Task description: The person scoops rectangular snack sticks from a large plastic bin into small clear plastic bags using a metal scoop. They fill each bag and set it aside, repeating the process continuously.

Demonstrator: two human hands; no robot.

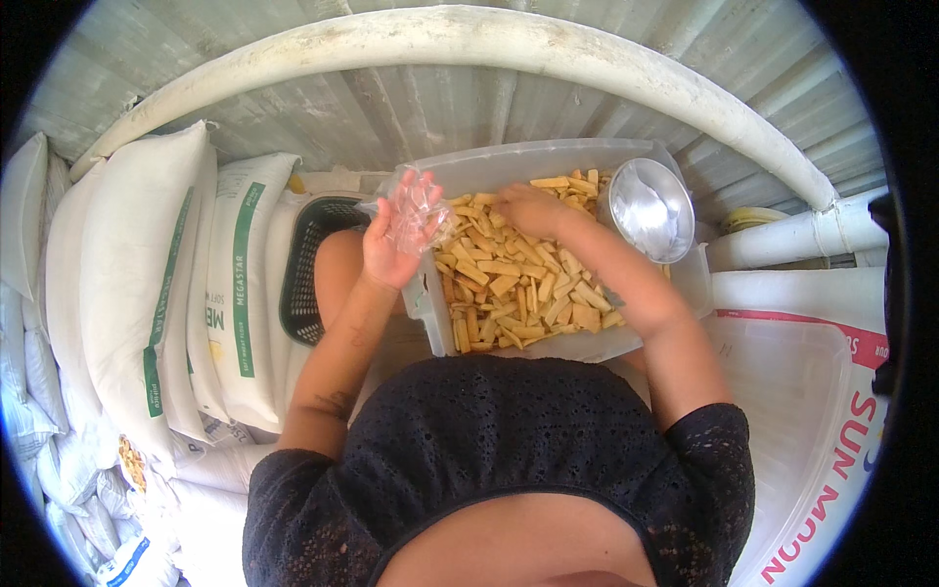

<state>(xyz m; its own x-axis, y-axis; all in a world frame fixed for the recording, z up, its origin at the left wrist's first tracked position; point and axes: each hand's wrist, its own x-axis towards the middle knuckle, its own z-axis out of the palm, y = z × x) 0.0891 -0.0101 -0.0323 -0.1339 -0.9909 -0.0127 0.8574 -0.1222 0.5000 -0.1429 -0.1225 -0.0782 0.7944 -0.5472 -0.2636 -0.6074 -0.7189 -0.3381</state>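
Observation:
My left hand [392, 253] is turned palm up near the left wall of a translucent plastic bin [438, 315]. Crumpled clear plastic bags [417, 220] lie across its palm and fingers. Inside the bin is a thick layer of golden-brown, stick-shaped baked pieces [506, 275]. My right hand [534, 210] reaches palm down into them near the far side, touching them. Its fingertips are hidden, so what they grip does not show. Right of that hand, a shiny round metal bowl [651, 209] rests tilted on the pieces in the bin's far right corner.
A dark green perforated plastic basket [304, 293] stands at the left, beside upright white flour sacks [246, 271]. Filled bags [95, 521] are piled at the lower left. A translucent lid [777, 411] lies on the right over a printed sack. A white pipe [455, 37] crosses the corrugated wall.

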